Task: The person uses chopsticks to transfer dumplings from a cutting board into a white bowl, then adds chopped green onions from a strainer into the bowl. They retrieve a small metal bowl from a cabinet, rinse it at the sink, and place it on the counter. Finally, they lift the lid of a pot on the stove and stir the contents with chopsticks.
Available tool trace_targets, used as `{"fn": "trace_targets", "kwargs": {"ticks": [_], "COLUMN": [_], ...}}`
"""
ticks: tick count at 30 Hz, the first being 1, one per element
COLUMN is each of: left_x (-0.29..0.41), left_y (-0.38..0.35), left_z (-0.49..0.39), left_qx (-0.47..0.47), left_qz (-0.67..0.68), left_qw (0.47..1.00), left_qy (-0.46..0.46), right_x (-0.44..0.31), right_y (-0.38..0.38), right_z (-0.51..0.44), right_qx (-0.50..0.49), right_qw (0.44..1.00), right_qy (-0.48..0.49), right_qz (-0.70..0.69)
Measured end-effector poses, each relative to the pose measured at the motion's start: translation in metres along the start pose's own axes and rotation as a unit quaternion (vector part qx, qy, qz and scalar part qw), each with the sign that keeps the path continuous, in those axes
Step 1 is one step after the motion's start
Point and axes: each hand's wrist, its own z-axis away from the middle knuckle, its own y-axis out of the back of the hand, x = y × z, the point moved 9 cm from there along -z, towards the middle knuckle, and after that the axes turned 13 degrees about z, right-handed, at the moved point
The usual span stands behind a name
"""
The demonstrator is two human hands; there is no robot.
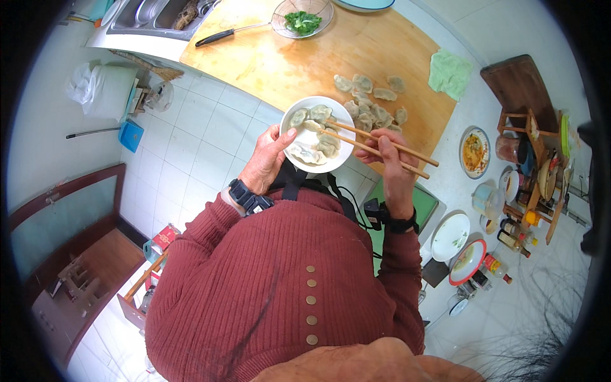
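Observation:
My left hand (268, 160) grips a white bowl (305, 142) by its left side, thumb over the rim. Several pale dumplings (321, 112) lie inside it. A pair of wooden chopsticks (377, 138) is held in my right hand (392, 155), to the right of the bowl. Their tips reach over the bowl and meet the dumplings; whether one is pinched between them I cannot tell. Beyond my right hand, a loose pile of dumplings (376, 114) rests on the large wooden board (286, 62).
On the board's far side sits a wire strainer (329, 21) with leafy greens (302, 23). A green cloth (450, 74) lies at its right edge. Plates (450, 237), bottles (513, 242) and a wooden rack (534, 138) crowd the right counter. A steel sink (162, 19) is at upper left.

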Motion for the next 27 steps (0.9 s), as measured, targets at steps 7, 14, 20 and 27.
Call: {"fn": "trace_targets", "kwargs": {"ticks": [7,14,20,27], "left_x": [0.000,-0.003,-0.002,-0.006], "left_y": [-0.003,-0.003,-0.001,-0.011], "left_z": [0.002,0.002,0.004,0.003], "left_qx": [-0.007,-0.011,0.000,-0.039], "left_qz": [0.000,0.001,0.009,0.012], "left_qw": [1.000,1.000,1.000,0.999], "left_qy": [0.003,0.014,0.006,0.028], "right_x": [-0.005,-0.008,-0.049,-0.079], "right_y": [-0.027,-0.055,-0.050,-0.067], "right_z": [0.000,-0.006,0.018,0.008], "right_qx": [-0.060,-0.094,-0.065,-0.034], "right_qw": [0.998,0.976,0.939,0.904], "right_qy": [0.035,0.164,0.283,0.319], "right_qz": [0.003,0.108,0.183,0.281]}}
